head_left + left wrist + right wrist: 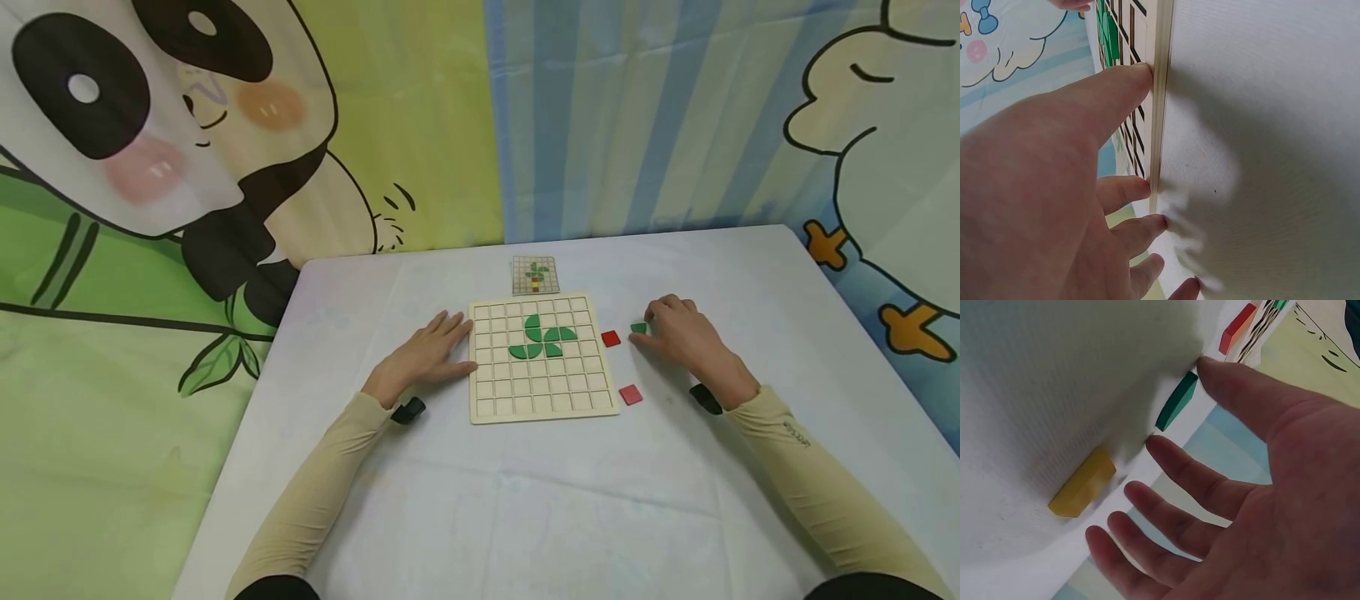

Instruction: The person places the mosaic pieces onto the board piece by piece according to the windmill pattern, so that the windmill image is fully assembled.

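Note:
My left hand [426,354] lies with spread fingers at the left edge of the wooden grid board [540,407]; in the left wrist view its thumb [1125,81] touches the board's rim. Several green curved pieces [533,328] form a pinwheel in the board's cells. To the right of the board, my right hand [686,333] reaches down to a loose green piece [1177,403] on the table. Its thumb and index fingertip stand at either end of that piece, with slight gaps visible. A yellow piece [1082,484] lies near the other fingers, hidden in the head view.
Two red square pieces, one farther back [611,338] and one nearer [631,394], lie between the board and my right hand. A small pattern card [536,287] sits behind the board. The white-covered table [570,508] meets a cartoon-printed curtain [420,125] at the back.

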The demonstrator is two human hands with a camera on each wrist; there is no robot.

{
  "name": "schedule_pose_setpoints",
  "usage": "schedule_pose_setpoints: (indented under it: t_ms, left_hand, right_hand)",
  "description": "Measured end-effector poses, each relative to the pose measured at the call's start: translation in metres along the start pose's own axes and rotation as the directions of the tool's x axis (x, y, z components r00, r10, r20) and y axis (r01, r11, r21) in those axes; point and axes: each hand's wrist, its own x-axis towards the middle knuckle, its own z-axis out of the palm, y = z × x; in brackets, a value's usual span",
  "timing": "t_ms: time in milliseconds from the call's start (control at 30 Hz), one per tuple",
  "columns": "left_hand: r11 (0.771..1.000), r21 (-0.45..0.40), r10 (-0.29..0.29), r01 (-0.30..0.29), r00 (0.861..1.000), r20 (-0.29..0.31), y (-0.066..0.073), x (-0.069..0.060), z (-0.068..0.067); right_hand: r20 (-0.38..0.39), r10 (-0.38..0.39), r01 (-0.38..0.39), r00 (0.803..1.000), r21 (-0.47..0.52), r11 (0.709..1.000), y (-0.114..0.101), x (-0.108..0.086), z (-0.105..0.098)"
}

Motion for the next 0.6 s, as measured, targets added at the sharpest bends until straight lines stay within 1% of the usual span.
schedule_pose_setpoints:
  t_ms: [133,300,600]
  left_hand:
    - [1.0,-0.004,0.004,-0.004,1.0,-0.004,0.0002,-0.0005,-0.0005]
    - [1.0,0.006,0.012,-0.012,1.0,-0.008,-0.0002,-0.0016,-0.0005]
    - [1.0,0.018,0.023,-0.023,1.0,-0.015,-0.0008,-0.0019,0.0]
  right_hand:
    - [-0.016,-0.003,0.003,1.0,0.012,1.0,0.001,-0.0012,0.0008]
    - [-0.012,-0.007,0.008,1.0,0.022,1.0,0.0016,-0.001,0.0]
    - [-0.033,-0.055,0.055,0.998,-0.008,0.998,0.0048,-0.0017,-0.002]
